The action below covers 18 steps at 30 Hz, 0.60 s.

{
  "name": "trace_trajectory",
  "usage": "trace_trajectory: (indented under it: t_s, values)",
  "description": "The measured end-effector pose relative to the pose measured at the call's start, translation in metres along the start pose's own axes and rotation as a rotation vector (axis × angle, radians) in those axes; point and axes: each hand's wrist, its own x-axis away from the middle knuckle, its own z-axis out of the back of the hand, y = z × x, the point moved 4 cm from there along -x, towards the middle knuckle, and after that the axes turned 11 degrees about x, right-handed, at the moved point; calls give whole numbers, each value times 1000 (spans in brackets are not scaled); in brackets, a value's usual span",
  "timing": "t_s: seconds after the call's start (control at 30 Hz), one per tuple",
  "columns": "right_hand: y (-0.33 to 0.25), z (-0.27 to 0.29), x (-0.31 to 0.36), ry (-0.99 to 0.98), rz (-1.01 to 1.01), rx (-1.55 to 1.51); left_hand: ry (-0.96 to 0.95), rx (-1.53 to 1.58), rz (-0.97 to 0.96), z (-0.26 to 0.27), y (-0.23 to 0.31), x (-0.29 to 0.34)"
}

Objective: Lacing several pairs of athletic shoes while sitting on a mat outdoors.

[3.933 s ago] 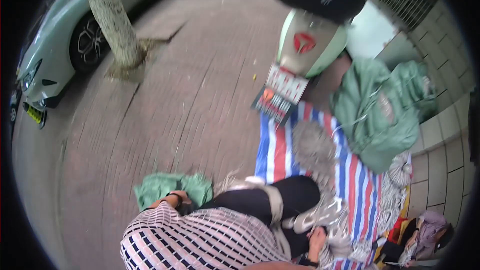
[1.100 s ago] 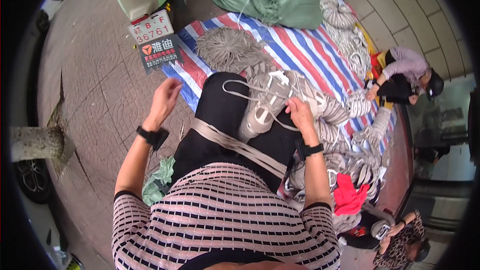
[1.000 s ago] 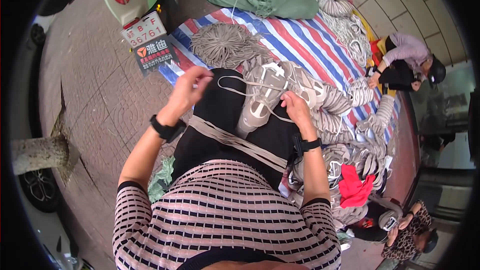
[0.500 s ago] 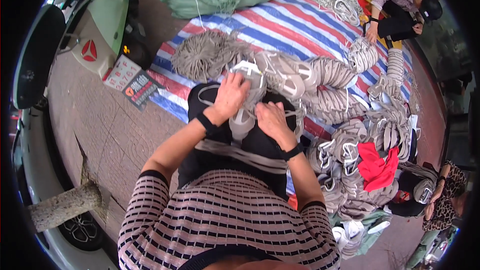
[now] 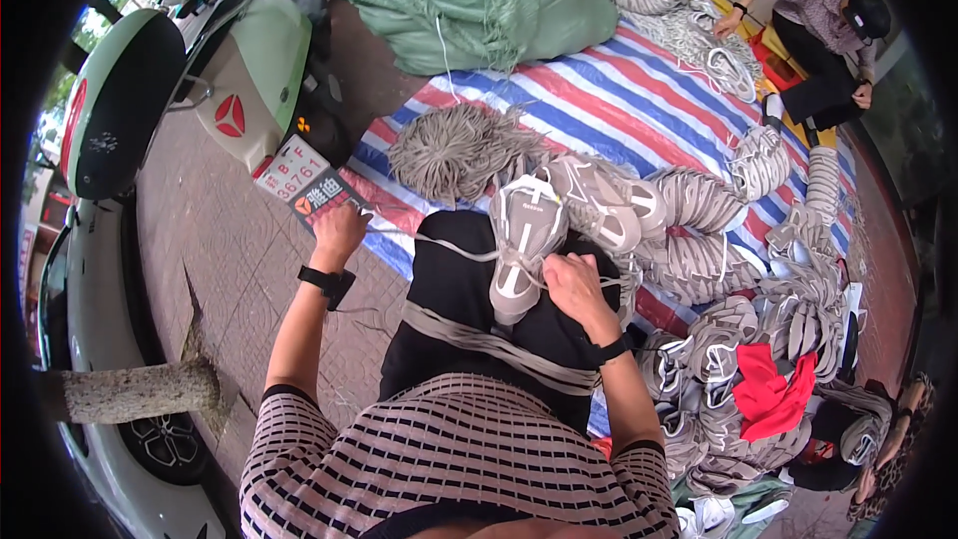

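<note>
A grey shoe upper with white trim lies on my black-trousered lap, toe end and heel end both showing. My left hand is out to the left of my knees, fingers closed round a grey shoelace that runs stretched from the upper to it. At the upper's right edge my right hand is closed in a pinch on lace by the opening; its fingertips partly hide what they grip. More loose grey laces lie across my thighs. Just beyond my knees a heap of grey laces rests on the striped sheet.
Stacked shoe uppers lie on the striped sheet, with a larger pile and a red cloth at my right. A green sack stands behind. Another person sits far right. A scooter and tree trunk are left.
My left hand has left the shoe upper and swung out left, drawing the lace with it. My right hand stays close beside the upper. The whole view has shifted slightly.
</note>
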Motion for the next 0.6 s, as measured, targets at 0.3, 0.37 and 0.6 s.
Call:
trace_trajectory:
  t_s: [0.3,0.37,0.6]
  values:
    - [-9,-5,-8,-15,9,-52,-3,679,-703,-29,165,26]
    - [-4,-4,-2,21,2,-89,-112,645,-794,-46,199,32]
    - [-2,-7,1,44,17,-48,-63,397,-863,-63,231,37]
